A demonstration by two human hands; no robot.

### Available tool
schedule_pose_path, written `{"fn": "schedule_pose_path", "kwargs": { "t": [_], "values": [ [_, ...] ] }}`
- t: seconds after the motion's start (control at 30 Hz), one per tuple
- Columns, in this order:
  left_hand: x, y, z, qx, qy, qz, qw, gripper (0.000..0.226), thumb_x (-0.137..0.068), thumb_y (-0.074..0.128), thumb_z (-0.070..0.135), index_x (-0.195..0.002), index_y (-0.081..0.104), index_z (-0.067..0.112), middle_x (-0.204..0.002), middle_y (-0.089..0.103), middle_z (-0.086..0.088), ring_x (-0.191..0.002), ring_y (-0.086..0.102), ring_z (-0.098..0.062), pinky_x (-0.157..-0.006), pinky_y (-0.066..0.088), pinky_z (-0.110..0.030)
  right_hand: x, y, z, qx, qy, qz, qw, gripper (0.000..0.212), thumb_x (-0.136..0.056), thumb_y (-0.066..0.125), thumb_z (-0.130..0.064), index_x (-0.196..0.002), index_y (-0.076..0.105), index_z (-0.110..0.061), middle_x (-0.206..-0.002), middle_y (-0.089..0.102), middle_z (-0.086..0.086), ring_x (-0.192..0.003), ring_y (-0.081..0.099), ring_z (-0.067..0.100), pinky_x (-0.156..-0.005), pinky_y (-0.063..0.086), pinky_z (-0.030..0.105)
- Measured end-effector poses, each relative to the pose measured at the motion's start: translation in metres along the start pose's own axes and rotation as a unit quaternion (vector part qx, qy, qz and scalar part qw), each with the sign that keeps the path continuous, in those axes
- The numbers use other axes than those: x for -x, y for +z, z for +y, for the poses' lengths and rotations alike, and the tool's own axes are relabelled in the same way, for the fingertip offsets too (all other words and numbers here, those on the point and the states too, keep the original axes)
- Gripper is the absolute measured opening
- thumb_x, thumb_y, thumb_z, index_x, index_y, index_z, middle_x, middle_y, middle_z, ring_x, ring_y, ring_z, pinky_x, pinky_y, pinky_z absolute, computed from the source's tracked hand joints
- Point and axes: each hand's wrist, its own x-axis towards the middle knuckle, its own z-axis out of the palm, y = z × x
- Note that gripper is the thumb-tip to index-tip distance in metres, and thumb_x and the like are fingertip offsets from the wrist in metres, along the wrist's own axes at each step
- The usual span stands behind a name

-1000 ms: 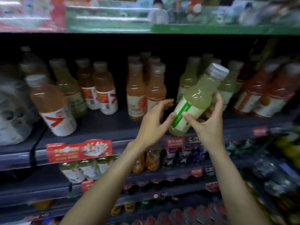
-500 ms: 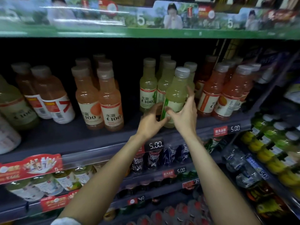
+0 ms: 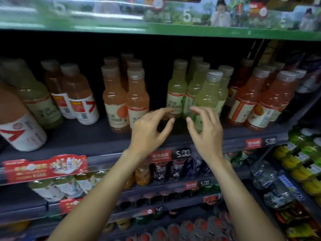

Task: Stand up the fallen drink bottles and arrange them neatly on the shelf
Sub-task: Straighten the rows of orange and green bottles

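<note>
A pale green drink bottle [image 3: 209, 96] with a grey cap stands upright at the front of the dark shelf [image 3: 83, 136], beside other green bottles [image 3: 177, 87]. My right hand [image 3: 204, 131] hovers just in front of its lower part, fingers spread and loosely bent, holding nothing. My left hand [image 3: 150, 129] is level with it to the left, fingers apart, also holding nothing. A gap of shelf shows between the two hands. Orange bottles [image 3: 126, 100] stand upright left of my left hand.
Red-orange bottles [image 3: 257, 101] stand at the right of the shelf. Further left are brownish bottles with white labels [image 3: 76, 96] and a large leaning one [image 3: 19, 122]. Price tags [image 3: 171, 154] line the shelf edge. Lower shelves hold more drinks.
The green bottle went from tilted in my right hand to upright on the shelf. Both hands have let go and drawn back slightly. The camera view shifted right.
</note>
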Motion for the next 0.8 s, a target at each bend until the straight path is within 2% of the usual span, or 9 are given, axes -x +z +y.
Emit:
{"fn": "schedule_pose_path", "kwargs": {
  "t": [0.07,0.13,0.23,0.33,0.4,0.53,0.67,0.73,0.8],
  "values": [
    [0.015,-0.047,-0.014,-0.025,0.070,0.078,0.994,0.021,-0.093,0.055,0.017,-0.108,0.067,0.009,-0.091,0.070,-0.002,-0.080,0.063,-0.014,-0.074,0.050,-0.024,0.005,0.018,-0.032,-0.040,-0.050,-0.027,0.998,0.022,-0.093,0.052,-0.022,-0.104,0.065,-0.009,-0.098,0.064,0.002,-0.094,0.059,0.017,-0.080,0.048,0.031],
    [0.031,-0.092,-0.037,-0.071,0.089,0.150,0.982,0.017,-0.092,0.053,0.013,-0.105,0.063,0.008,-0.092,0.069,-0.007,-0.082,0.059,-0.021,-0.081,0.043,-0.023,0.011,0.040,-0.069,-0.082,-0.072,-0.043,0.993,0.018,-0.093,0.054,-0.019,-0.099,0.067,-0.009,-0.095,0.066,0.001,-0.091,0.061,0.015,-0.078,0.049,0.027],
    [0.058,-0.153,-0.074,-0.147,0.055,0.224,0.962,0.019,-0.090,0.053,0.009,-0.108,0.057,0.005,-0.104,0.063,-0.011,-0.096,0.055,-0.028,-0.095,0.035,-0.026,0.016,0.075,-0.120,-0.137,-0.077,-0.050,0.986,0.016,-0.092,0.057,-0.016,-0.100,0.068,-0.008,-0.096,0.066,0.001,-0.091,0.062,0.015,-0.079,0.049,0.027],
    [0.085,-0.205,-0.113,-0.159,-0.030,0.273,0.948,0.026,-0.091,0.055,0.008,-0.115,0.054,-0.001,-0.115,0.057,-0.017,-0.109,0.051,-0.034,-0.098,0.040,-0.045,0.020,0.119,-0.174,-0.179,-0.070,-0.064,0.979,0.018,-0.091,0.059,-0.019,-0.105,0.065,-0.009,-0.099,0.064,0.001,-0.094,0.060,0.014,-0.080,0.049,0.028],
    [0.099,-0.229,-0.134,-0.107,-0.121,0.266,0.950,0.038,-0.093,0.055,0.014,-0.126,0.048,-0.003,-0.126,0.050,-0.016,-0.118,0.049,-0.035,-0.097,0.041,-0.056,0.023,0.150,-0.210,-0.202,-0.044,-0.092,0.974,0.029,-0.089,0.059,-0.027,-0.113,0.059,-0.011,-0.105,0.061,0.003,-0.098,0.059,0.017,-0.080,0.051,0.034],
    [0.101,-0.244,-0.144,-0.014,-0.263,0.190,0.946,0.051,-0.098,0.045,0.037,-0.140,0.036,0.010,-0.138,0.041,-0.007,-0.130,0.043,-0.020,-0.107,0.037,-0.046,0.021,0.197,-0.257,-0.194,0.008,-0.196,0.961,0.064,-0.084,0.067,-0.037,-0.137,0.039,-0.014,-0.131,0.052,0.009,-0.116,0.053,0.025,-0.088,0.049,0.039],
    [0.095,-0.251,-0.141,-0.015,-0.283,0.164,0.945,0.058,-0.094,0.040,0.046,-0.142,0.036,0.012,-0.139,0.042,-0.003,-0.129,0.042,-0.014,-0.106,0.035,-0.025,0.017,0.221,-0.286,-0.224,0.018,-0.240,0.945,0.088,-0.081,0.068,-0.041,-0.149,0.015,-0.022,-0.146,0.040,0.009,-0.127,0.047,0.027,-0.090,0.049,0.044],
    [0.093,-0.253,-0.141,-0.006,-0.287,0.158,0.945,0.059,-0.093,0.040,0.047,-0.141,0.038,0.013,-0.137,0.044,0.003,-0.124,0.042,-0.002,-0.099,0.032,-0.010,0.016,0.225,-0.296,-0.224,0.044,-0.221,0.948,0.091,-0.081,0.066,-0.045,-0.149,0.010,-0.022,-0.143,0.043,0.012,-0.120,0.052,0.031,-0.085,0.051,0.043],
    [0.091,-0.252,-0.140,0.008,-0.276,0.140,0.951,0.057,-0.092,0.040,0.049,-0.137,0.042,0.015,-0.131,0.046,0.007,-0.120,0.043,0.003,-0.097,0.032,-0.008,0.015,0.228,-0.297,-0.193,0.064,-0.175,0.963,0.090,-0.081,0.065,-0.046,-0.149,0.011,-0.021,-0.140,0.046,0.012,-0.117,0.054,0.032,-0.081,0.051,0.040]
  ]
}}
